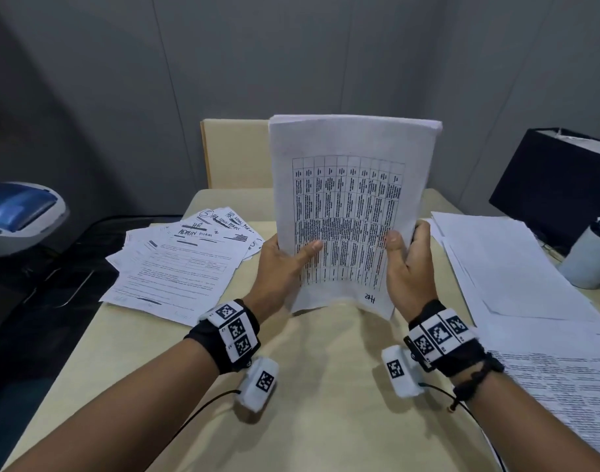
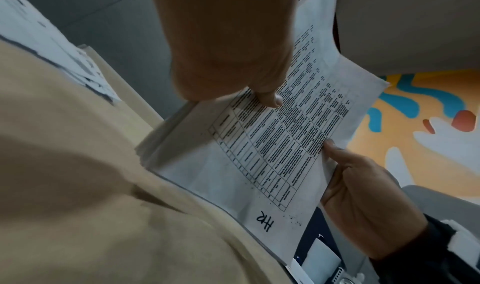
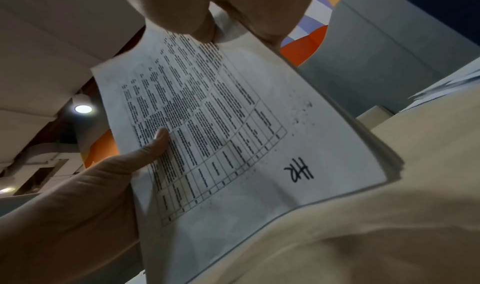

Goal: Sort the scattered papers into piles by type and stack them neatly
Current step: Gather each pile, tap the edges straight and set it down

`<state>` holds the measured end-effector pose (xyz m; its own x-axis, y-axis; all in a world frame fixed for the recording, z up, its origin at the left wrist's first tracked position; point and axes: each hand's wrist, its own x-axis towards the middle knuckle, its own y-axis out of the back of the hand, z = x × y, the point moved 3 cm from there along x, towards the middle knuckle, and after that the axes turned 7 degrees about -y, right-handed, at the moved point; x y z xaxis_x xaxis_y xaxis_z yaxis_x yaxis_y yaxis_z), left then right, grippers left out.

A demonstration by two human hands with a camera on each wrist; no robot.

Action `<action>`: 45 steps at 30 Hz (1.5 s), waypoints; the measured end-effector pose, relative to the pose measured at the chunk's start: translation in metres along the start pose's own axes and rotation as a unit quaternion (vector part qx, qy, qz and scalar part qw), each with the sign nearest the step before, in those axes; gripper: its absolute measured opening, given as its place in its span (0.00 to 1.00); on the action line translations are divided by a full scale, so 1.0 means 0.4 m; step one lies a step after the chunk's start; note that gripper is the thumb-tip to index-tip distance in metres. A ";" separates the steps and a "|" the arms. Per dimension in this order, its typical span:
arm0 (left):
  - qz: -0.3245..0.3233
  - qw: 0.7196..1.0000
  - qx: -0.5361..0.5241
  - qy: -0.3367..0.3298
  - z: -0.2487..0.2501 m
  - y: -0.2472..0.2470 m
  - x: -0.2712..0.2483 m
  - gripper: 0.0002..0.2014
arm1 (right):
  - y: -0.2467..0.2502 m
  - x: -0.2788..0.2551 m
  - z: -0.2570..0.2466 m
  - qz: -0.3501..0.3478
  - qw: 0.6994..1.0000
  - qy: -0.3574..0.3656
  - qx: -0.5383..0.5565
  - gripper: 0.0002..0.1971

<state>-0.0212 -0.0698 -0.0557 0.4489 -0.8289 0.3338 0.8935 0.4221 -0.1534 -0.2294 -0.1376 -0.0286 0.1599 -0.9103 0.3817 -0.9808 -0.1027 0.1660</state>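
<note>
I hold a thick stack of white papers [image 1: 353,185] upright over the middle of the beige table [image 1: 319,386]. Its front sheet carries a printed grid and a handwritten "HR" at the lower corner. My left hand [image 1: 285,257] grips the stack's left edge, thumb on the front. My right hand [image 1: 407,257] grips the right edge the same way. The stack [image 2: 272,155] stands with its bottom edge on the table in the left wrist view. The right wrist view shows the stack [image 3: 233,144] with both thumbs on the page.
A fanned pile of forms [image 1: 179,264] marked "HR" and "ADMIN" lies at the left. More white sheets [image 1: 516,267] and printed text pages [image 1: 564,386] cover the right side. A white cup [image 1: 591,253], a black box [image 1: 557,178] and a printer [image 1: 19,212] stand around.
</note>
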 end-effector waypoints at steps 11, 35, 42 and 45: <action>0.004 1.000 0.031 -0.004 -0.025 0.002 -0.020 0.17 | -0.004 -0.043 0.074 -0.031 0.998 -0.039 -0.028 0.13; -0.014 0.998 0.061 -0.008 -0.051 -0.006 0.009 0.15 | 0.014 -0.013 0.102 -0.087 0.992 -0.071 -0.062 0.08; -0.003 0.997 0.071 0.013 -0.069 -0.009 0.009 0.07 | 0.012 -0.017 0.137 -0.114 0.986 -0.074 -0.093 0.08; 0.004 0.997 0.072 0.025 -0.081 -0.006 0.004 0.12 | 0.018 -0.021 0.153 -0.131 0.983 -0.084 -0.095 0.09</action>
<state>-0.0221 -0.0841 -0.0848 0.4590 -0.8411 0.2860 0.8805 0.4736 -0.0204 -0.2447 -0.1553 -0.0863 0.3674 -0.9178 0.1505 -0.8674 -0.2797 0.4115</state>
